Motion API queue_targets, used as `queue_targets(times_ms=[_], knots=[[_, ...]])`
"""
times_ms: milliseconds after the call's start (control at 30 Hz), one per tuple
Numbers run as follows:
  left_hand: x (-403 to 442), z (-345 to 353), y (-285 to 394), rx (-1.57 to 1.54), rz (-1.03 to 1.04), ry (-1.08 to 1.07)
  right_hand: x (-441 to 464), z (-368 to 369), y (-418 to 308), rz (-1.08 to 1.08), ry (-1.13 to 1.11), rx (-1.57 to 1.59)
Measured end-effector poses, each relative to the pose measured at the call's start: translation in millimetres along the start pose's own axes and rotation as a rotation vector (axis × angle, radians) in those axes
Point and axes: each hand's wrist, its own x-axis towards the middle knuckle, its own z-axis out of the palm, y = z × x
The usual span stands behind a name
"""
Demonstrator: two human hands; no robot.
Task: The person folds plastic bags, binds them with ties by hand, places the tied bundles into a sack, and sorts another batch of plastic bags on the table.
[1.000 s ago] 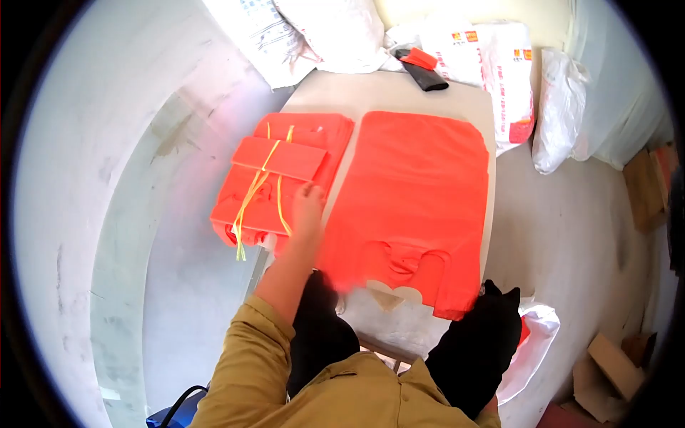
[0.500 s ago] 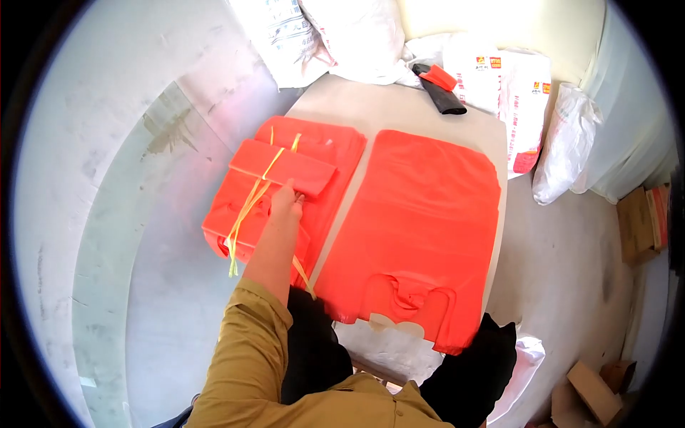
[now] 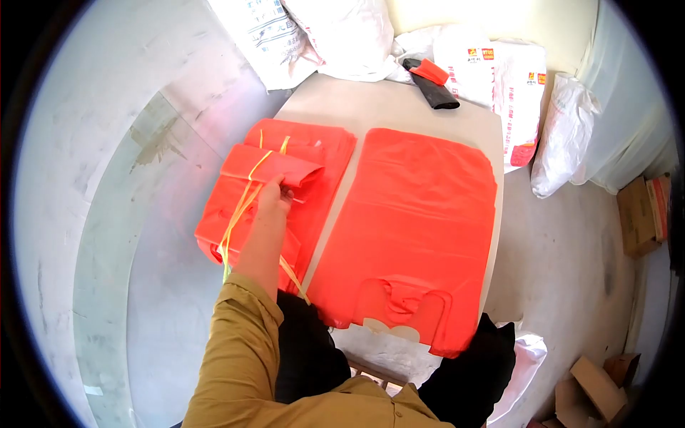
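Observation:
My left hand (image 3: 274,197) is closed on the near edge of a folded bundle of red plastic bags (image 3: 267,164), its thumb on top and its fingertips partly hidden. Yellow ties (image 3: 245,200) run round the bundle and hang down towards me. Beneath it, at the left of the table, lies a thicker pile of red plastic bags (image 3: 332,153). Beside that pile, a flat stack of red vest-type bags (image 3: 421,207) is spread out with its handles towards my lap. My right hand is out of view.
The beige table (image 3: 342,96) ends just before my knees. A black and red roll (image 3: 437,91) lies at its far edge. White sacks (image 3: 349,36) stand behind, with another white sack (image 3: 564,143) at the right. Cardboard boxes (image 3: 640,214) sit on the floor.
My left hand has shifted slightly and now grips the bundle's near edge, which looks a little raised. The whole view has moved slightly; the flat stack lies as before.

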Motion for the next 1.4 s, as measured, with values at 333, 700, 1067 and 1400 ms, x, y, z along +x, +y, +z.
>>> queue_targets(times_ms=[333, 700, 1067, 1400], knots=[[-101.7, 35.1, 47.9, 0.113, 0.019, 0.001, -11.2, -3.5, 8.6, 0.003, 0.006, 0.027], [-132.2, -19.9, 25.6, -0.093, 0.019, -0.175, -31.5, -20.2, 30.9, -0.001, 0.028, 0.075], [-169.3, -26.0, 63.5, -0.050, 0.326, -0.366, -16.6, -85.8, 100.8, -0.044, 0.163, 0.494], [-396.3, 45.1, 6.2, 0.190, 0.155, -0.898, -66.1, -189.6, -136.2, -0.471, -0.113, 1.047]])
